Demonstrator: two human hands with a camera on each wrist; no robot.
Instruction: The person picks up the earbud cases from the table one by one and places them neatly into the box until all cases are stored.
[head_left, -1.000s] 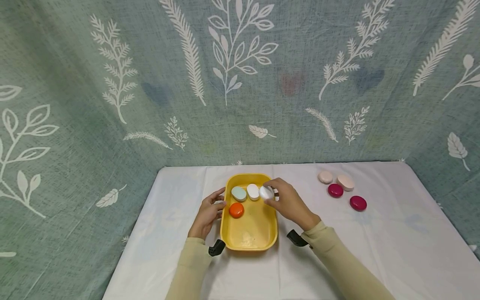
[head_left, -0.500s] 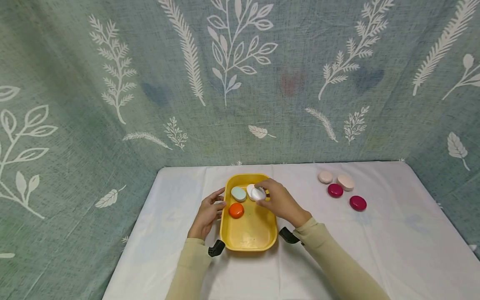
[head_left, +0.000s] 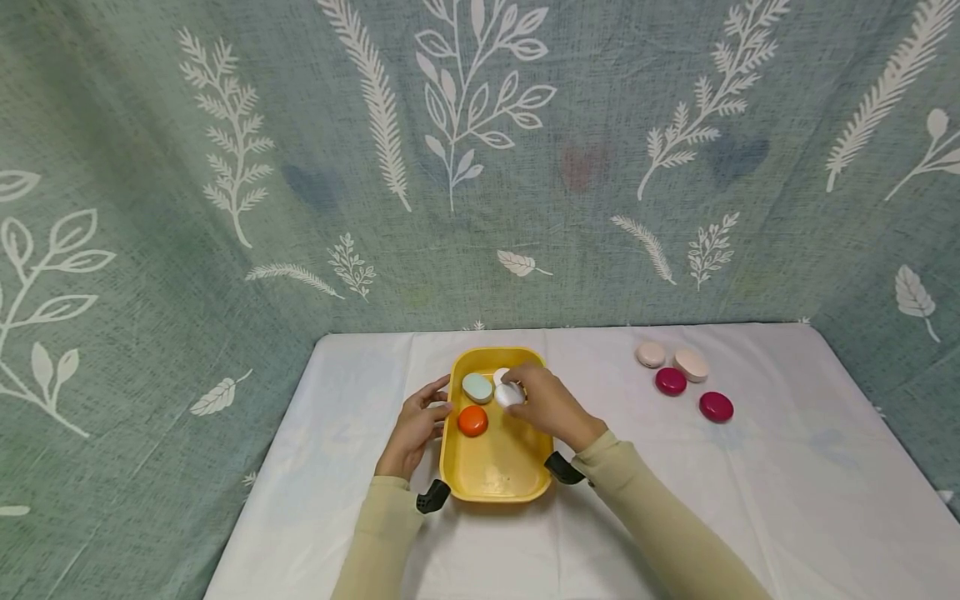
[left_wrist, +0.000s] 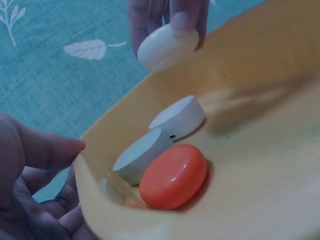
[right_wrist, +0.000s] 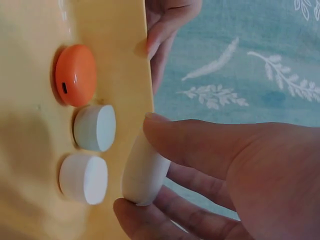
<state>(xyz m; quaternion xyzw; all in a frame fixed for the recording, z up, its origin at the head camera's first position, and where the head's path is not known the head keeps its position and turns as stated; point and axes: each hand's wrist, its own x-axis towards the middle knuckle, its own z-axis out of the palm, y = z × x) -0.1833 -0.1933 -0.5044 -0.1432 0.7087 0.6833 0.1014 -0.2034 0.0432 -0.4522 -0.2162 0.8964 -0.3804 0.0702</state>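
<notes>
My right hand pinches a smooth white oval case between thumb and fingertips, held over the far half of a yellow tray. Below it in the tray lie a white flat-faced case, a pale mint flat-faced case and a glossy orange rounded case. The orange case shows a small dark slot in the right wrist view. My left hand grips the tray's left rim, thumb tip at the edge and the other fingers along its outer side. In the head view, the right hand partly covers the white flat-faced case.
Right of the tray, two pale pink round pieces and two dark red round pieces lie on the white tablecloth. A green leaf-patterned cloth hangs behind the table.
My right hand has moved left over the tray with the white oval case, which now overlaps the white flat-faced one in the head view. The left hand and tray stay put.
</notes>
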